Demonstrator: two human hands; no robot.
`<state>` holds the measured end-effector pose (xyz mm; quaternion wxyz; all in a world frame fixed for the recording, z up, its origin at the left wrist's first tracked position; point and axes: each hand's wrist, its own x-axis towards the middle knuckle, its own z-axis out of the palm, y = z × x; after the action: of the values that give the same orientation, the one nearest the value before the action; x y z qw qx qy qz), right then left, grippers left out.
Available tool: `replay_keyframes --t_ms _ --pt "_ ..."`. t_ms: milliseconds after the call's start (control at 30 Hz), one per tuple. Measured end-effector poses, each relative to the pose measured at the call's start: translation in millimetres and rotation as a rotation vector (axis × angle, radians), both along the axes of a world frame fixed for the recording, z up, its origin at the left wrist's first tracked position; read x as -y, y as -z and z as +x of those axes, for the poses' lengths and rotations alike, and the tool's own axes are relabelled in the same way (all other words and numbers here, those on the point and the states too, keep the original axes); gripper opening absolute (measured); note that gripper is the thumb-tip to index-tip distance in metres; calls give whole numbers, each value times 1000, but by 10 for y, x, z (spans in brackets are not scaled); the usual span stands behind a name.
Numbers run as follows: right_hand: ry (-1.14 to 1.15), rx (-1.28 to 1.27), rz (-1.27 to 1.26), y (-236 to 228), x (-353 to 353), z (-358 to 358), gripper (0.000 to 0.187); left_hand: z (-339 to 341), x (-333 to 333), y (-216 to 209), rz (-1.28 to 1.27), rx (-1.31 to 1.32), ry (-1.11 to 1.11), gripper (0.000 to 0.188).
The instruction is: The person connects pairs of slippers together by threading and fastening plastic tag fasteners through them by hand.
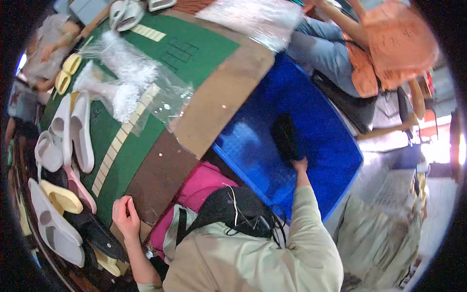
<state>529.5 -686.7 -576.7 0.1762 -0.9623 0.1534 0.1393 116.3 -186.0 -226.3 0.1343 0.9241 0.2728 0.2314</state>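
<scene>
Head view: right hand grips black slipper lying lengthwise up-frame in blue bin.

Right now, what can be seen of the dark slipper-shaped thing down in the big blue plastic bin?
The dark slipper-shaped thing is black, long and narrow, matte and blurred, so its material and details cannot be told. It lies inside the big blue plastic bin, lengthwise up the picture, against the bin's glossy floor. The person's right hand meets its near end, fingers seemingly closed on it. Nothing else shows in the bin beside it.
</scene>
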Motion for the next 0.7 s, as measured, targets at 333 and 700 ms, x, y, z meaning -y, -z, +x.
replay_keyframes --t_ms 333,700 --pt "-38 -272 -216 882 326 420 92 164 16 -54 13 54 -94 7" --pt "62 -123 806 -273 -271 -289 62 157 3 -39 21 125 -51 7"
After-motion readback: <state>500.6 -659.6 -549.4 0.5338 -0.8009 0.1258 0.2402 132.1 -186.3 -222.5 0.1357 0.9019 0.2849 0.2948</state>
